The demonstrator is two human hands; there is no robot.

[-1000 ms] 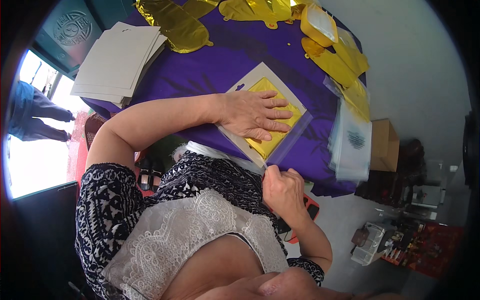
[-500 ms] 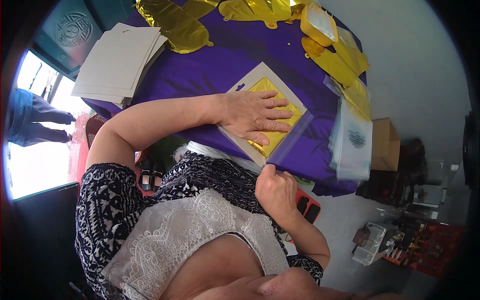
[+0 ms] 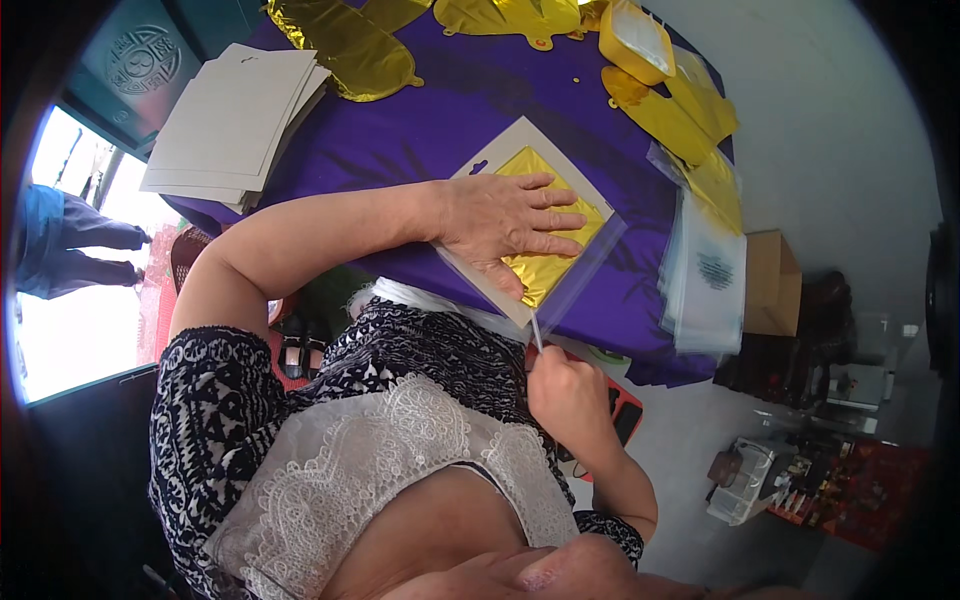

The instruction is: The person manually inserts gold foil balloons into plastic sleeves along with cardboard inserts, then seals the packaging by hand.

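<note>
A clear plastic bag [image 3: 607, 237] lies at a slant on the table, with a pale card [image 3: 517, 137] and a folded yellow foil balloon [image 3: 541, 279] inside. Flat on top of it rests my left hand [image 3: 512, 222], fingers spread over the foil. Below the bag's near corner, past the table edge, my right hand [image 3: 567, 392] is closed. It pinches a thin white strip [image 3: 537, 331] that runs up to that corner. My right fingertips are mostly hidden from view.
A purple cloth [image 3: 440, 110] covers the table. Pale cards [image 3: 225, 120] are stacked at the left. Yellow foil balloons [image 3: 350, 55] lie at the back, near a yellow tub [image 3: 637, 42]. Clear bags [image 3: 705, 290] overlap at the right edge, beside a cardboard box [image 3: 770, 285].
My right hand has drawn away from the bag's near corner, down and slightly right. More of the white strip now shows between them. My left hand stays pressed on the bag.
</note>
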